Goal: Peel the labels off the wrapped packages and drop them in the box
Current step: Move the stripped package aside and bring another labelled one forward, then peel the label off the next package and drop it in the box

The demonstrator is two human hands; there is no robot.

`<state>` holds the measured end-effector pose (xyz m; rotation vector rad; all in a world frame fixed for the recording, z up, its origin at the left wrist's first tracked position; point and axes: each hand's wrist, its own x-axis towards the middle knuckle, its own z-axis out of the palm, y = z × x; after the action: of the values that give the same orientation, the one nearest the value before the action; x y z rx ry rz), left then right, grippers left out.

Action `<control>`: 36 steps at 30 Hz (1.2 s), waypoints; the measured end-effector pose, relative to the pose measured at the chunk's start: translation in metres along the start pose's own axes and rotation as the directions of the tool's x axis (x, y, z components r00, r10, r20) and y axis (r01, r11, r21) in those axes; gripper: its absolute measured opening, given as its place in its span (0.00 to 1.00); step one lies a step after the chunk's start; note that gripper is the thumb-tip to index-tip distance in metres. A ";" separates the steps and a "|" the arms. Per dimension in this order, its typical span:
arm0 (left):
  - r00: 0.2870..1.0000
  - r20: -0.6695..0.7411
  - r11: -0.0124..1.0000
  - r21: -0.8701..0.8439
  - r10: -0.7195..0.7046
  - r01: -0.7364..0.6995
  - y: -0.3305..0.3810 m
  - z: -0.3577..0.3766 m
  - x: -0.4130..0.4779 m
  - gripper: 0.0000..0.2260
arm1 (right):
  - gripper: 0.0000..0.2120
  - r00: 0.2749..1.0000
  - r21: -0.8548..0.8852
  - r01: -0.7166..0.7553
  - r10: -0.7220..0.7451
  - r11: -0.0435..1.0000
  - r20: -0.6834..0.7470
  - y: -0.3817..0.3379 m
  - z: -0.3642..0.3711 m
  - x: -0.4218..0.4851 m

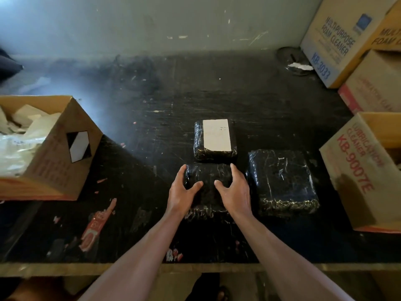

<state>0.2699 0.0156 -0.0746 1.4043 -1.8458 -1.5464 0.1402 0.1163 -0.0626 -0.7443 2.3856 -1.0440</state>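
Package (208, 173) sides hidden by left hand (182, 193) and right hand (235, 193), each grip curled round it

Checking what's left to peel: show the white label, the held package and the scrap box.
white label (216, 135): head view, centre.
held package (208, 173): head view, top wrap.
scrap box (50, 166): head view, side wall.

We see a dim scene: hazy bluish glare spills from the upper left across the dark tabletop (152, 101), and wide-angle distortion bends the edges.
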 end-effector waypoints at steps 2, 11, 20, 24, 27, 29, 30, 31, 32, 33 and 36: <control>1.000 -0.009 1.000 0.007 0.027 -0.027 0.015 -0.004 0.014 0.37 | 0.36 1.000 -0.010 0.026 -0.026 1.000 -0.011 -0.012 -0.007 0.014; 0.998 -0.008 0.998 -0.004 0.068 -0.068 0.065 -0.003 0.095 0.37 | 0.30 0.997 -0.060 0.048 -0.051 0.997 -0.053 -0.053 -0.035 0.111; 0.978 0.200 0.990 0.113 0.057 -0.081 0.071 0.016 0.162 0.42 | 0.29 1.000 -0.203 -0.011 0.013 0.979 0.006 -0.053 -0.022 0.218; 0.943 0.329 0.933 0.319 0.056 -0.167 0.060 0.027 0.173 0.56 | 0.29 0.997 -0.298 0.018 0.006 0.954 0.080 -0.046 -0.011 0.252; 0.932 0.356 0.924 0.329 0.072 -0.197 0.054 0.028 0.183 0.61 | 0.30 0.987 -0.354 0.074 -0.019 0.932 0.158 -0.045 -0.006 0.270; 0.925 0.371 0.918 0.335 0.076 -0.210 0.050 0.027 0.188 0.62 | 0.26 0.981 -0.367 0.111 -0.042 0.923 0.192 -0.046 -0.005 0.280; 0.922 0.379 0.916 0.335 0.083 -0.220 0.047 0.027 0.189 0.63 | 0.24 0.978 -0.367 0.132 -0.060 0.921 0.200 -0.047 -0.006 0.283; 0.919 0.384 0.915 0.331 0.091 -0.228 0.046 0.028 0.189 0.64 | 0.23 0.976 -0.367 0.146 -0.075 0.919 0.202 -0.047 -0.006 0.284; 0.918 0.384 0.917 0.324 0.098 -0.233 0.044 0.028 0.189 0.64 | 0.21 0.976 -0.362 0.158 -0.091 0.919 0.197 -0.047 -0.007 0.284; 0.920 0.379 0.919 0.317 0.103 -0.234 0.042 0.029 0.189 0.64 | 0.19 0.977 -0.352 0.165 -0.103 0.921 0.187 -0.048 -0.007 0.284; 0.930 0.345 0.917 0.314 0.130 -0.245 0.040 0.032 0.188 0.63 | 0.08 0.978 -0.287 0.172 -0.128 0.942 0.166 -0.053 -0.007 0.281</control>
<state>0.1429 -0.1285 -0.1093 1.1089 -2.4772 -1.4603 -0.0620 -0.0853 -0.0654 -1.0852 2.4165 -0.6595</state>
